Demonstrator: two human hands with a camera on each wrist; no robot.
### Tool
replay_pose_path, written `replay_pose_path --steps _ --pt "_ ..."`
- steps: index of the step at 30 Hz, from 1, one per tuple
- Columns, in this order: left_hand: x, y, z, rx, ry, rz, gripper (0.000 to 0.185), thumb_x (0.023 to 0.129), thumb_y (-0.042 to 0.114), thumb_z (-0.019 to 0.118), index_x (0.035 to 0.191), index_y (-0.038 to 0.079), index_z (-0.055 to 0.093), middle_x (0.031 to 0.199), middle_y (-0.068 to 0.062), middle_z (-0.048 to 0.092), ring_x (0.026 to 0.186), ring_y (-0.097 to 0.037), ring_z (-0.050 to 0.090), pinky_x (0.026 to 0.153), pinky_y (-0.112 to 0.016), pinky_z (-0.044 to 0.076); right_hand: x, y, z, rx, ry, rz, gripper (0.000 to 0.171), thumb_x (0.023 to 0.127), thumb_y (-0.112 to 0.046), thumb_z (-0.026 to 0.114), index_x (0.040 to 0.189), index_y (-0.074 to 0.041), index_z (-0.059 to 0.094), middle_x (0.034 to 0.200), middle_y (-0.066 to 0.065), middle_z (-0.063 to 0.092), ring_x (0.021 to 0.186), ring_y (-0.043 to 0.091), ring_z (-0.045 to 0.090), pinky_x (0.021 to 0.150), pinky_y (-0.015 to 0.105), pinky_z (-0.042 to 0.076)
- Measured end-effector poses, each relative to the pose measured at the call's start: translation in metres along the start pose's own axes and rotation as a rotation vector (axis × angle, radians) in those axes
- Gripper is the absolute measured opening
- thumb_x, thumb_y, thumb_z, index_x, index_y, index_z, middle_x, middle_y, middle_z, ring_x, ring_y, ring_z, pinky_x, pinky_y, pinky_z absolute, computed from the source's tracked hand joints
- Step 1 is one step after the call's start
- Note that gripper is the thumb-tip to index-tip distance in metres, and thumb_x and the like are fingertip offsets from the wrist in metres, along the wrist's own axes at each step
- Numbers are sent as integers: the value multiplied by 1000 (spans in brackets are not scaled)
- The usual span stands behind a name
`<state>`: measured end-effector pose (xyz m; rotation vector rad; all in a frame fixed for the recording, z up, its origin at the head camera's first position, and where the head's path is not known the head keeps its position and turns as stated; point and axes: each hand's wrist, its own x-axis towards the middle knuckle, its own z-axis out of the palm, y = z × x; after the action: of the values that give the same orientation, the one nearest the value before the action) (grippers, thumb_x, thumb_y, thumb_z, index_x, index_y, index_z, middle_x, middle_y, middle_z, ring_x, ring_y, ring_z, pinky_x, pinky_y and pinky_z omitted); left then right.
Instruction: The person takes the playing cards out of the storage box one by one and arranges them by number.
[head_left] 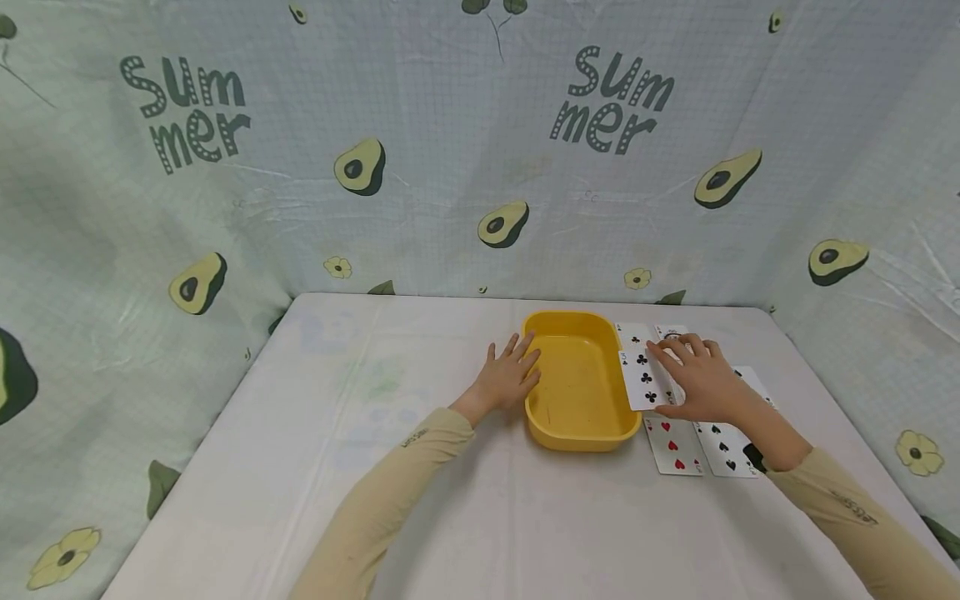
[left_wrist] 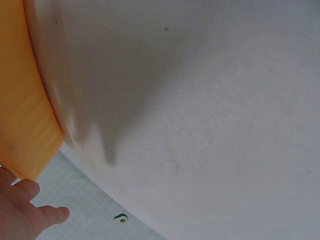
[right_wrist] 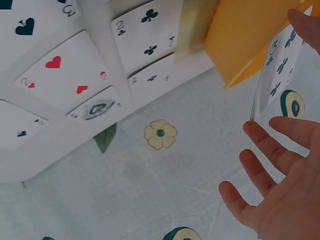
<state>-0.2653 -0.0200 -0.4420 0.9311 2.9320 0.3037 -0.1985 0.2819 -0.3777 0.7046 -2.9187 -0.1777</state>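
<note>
Between thumb and fingertips, my right hand [head_left: 705,387] grips a three of clubs [head_left: 643,382] by its edges. The card is tilted beside the right rim of a yellow plastic tray [head_left: 583,442]. In the right wrist view, the three of clubs [right_wrist: 276,67] stands between the thumb above and the fingers below. My left hand [head_left: 506,377] rests at the tray's left rim, its fingers spread. The left wrist view shows only part of that left hand [left_wrist: 22,210] near the tray's outer wall [left_wrist: 25,100].
Several playing cards lie right of the tray, including a two of clubs [right_wrist: 147,30], a two of hearts [right_wrist: 65,70] and an ace of spades [right_wrist: 97,107]. A red heart card [head_left: 675,450] and a spade card [head_left: 723,454] lie nearer. A patterned cloth [head_left: 450,125] hangs behind the table.
</note>
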Motion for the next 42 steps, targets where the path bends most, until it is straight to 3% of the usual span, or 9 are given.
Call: replay_pose_path --steps 15,27,42 --pt "1 1 -1 -10 -8 -15 47 97 34 27 140 14 31 152 -2 7 140 -27 8 105 -59 14 -56 45 17 -10 52 35 92 55 -39 80 130 -3 40 123 15 44 106 35 34 83 54 29" --pt "-1 1 0 0 -1 -9 47 97 34 27 139 14 32 152 -2 8 139 -27 9 105 -59 15 -97 81 38 -46 167 15 106 46 -35 83 137 -15 32 118 10 47 97 29 38 73 51 32" --pt "-2 3 -1 11 -3 -10 47 97 34 27 140 14 31 152 -2 8 139 -27 9 105 -59 15 -134 119 56 -88 124 117 113 44 -37 82 139 -20 25 114 8 45 93 31 38 69 54 34"
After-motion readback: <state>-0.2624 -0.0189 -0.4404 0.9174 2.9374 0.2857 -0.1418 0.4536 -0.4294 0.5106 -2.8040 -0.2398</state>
